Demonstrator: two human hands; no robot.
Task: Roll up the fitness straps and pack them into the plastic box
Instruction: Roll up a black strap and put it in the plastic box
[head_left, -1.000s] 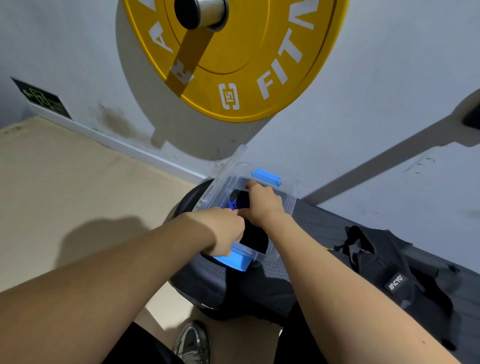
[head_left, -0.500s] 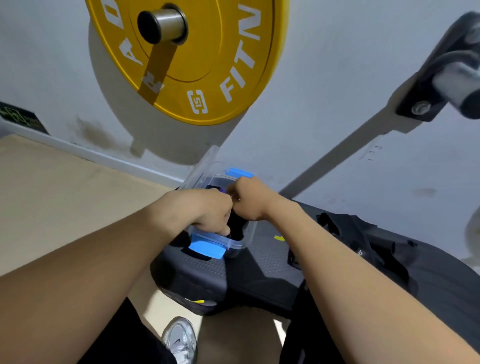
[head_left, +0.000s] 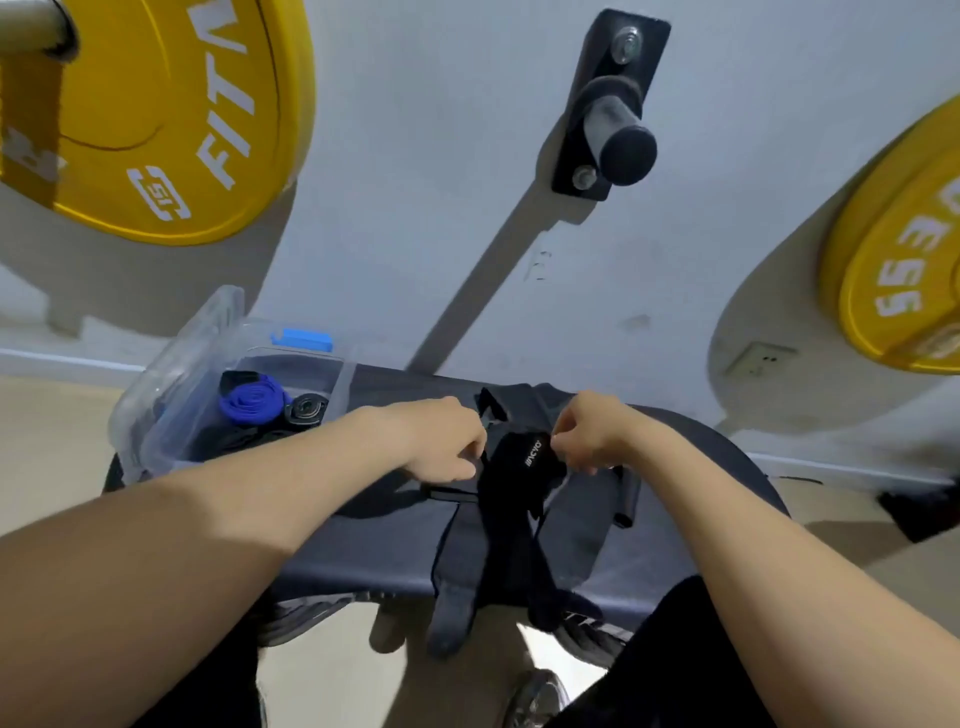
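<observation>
A black fitness strap with a white logo lies across a dark bench; its ends hang over the near edge. My left hand pinches the strap's left side and my right hand pinches its upper right part, both with curled fingers. To the left on the bench stands the clear plastic box with blue latches. Inside it lie a rolled blue strap and a rolled black strap.
The box's clear lid leans open behind it. Yellow weight plates hang on the wall at upper left and at right. A black wall peg sticks out between them. My shoes stand on the floor below.
Both hands left the plastic box and moved right to the black strap on the bench, taking hold of it. The view swung right, bringing the peg and second plate in.
</observation>
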